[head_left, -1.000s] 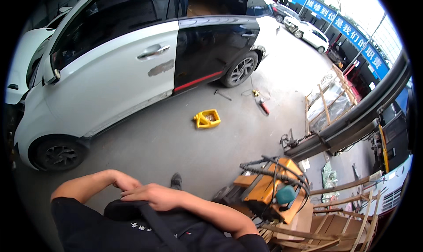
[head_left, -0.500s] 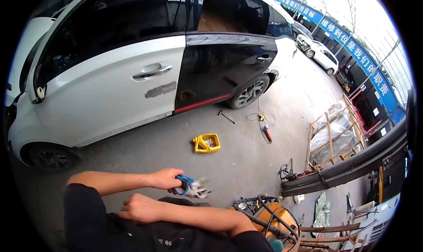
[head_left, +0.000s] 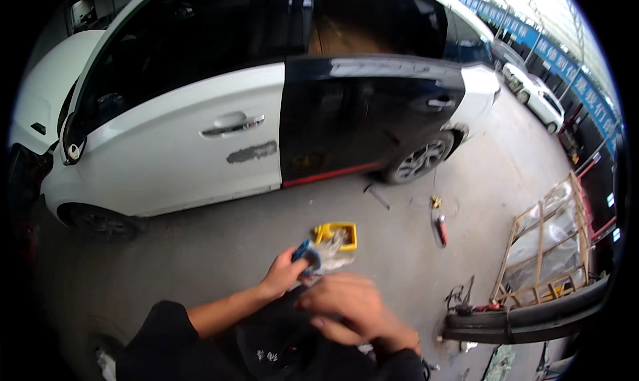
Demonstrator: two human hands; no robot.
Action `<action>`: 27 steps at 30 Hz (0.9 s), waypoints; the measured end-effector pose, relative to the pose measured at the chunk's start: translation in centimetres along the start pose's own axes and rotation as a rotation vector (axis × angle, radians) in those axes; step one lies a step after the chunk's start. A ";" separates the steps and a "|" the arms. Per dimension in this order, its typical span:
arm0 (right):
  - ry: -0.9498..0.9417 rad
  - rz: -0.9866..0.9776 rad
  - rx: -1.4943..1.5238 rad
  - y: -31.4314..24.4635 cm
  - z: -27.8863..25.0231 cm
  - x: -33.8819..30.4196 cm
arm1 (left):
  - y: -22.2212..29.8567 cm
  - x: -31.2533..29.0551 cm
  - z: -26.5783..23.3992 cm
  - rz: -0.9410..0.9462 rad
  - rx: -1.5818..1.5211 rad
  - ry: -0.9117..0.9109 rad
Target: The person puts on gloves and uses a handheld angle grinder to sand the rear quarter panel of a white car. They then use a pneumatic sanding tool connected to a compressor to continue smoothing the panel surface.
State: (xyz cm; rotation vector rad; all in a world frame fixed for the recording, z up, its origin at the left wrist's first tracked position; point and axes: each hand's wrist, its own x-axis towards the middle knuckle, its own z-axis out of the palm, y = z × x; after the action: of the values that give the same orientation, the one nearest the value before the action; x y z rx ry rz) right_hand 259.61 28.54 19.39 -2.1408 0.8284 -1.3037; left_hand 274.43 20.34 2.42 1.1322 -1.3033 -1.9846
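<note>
My left hand (head_left: 286, 272) is closed around the blue cuff end of an off-white work glove (head_left: 336, 253); whether there is one glove or a pair I cannot tell. The glove's fingers hang loosely away from the hand, overlapping the view of a cut-open yellow jug (head_left: 325, 232) on the floor. My right hand (head_left: 349, 308) is raised close beside the left, with its fingers partly bent. Motion smears it, and anything in its grip is hidden.
A white car (head_left: 166, 135) with a black rear door (head_left: 366, 121) stands ahead; its front door has a grey patch (head_left: 251, 152). A hammer (head_left: 378, 196) and a red power tool (head_left: 442, 230) lie on the floor. At right are a wooden frame (head_left: 542, 214) and a long black part (head_left: 532, 321).
Both hands have moved to the right, and my right hand has risen from near my body toward the glove. My left hand keeps hold of the glove. The view has shifted left.
</note>
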 end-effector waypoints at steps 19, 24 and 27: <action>-0.388 -0.399 0.641 5.4 -7.8 4.0 | 7.8 13.8 2.2 0.057 -0.016 0.005; -0.314 -0.592 0.500 5.8 -8.6 4.5 | 7.8 15.4 1.9 0.041 -0.019 0.011; -0.388 -0.636 0.608 6.7 -9.2 5.5 | 8.8 15.3 1.8 0.060 -0.004 0.021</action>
State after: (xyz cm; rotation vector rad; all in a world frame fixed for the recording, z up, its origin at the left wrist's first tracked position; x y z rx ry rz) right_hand 251.70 19.09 22.00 -2.0776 -0.4048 -1.1397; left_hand 264.58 5.79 5.22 1.0957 -1.3070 -1.9262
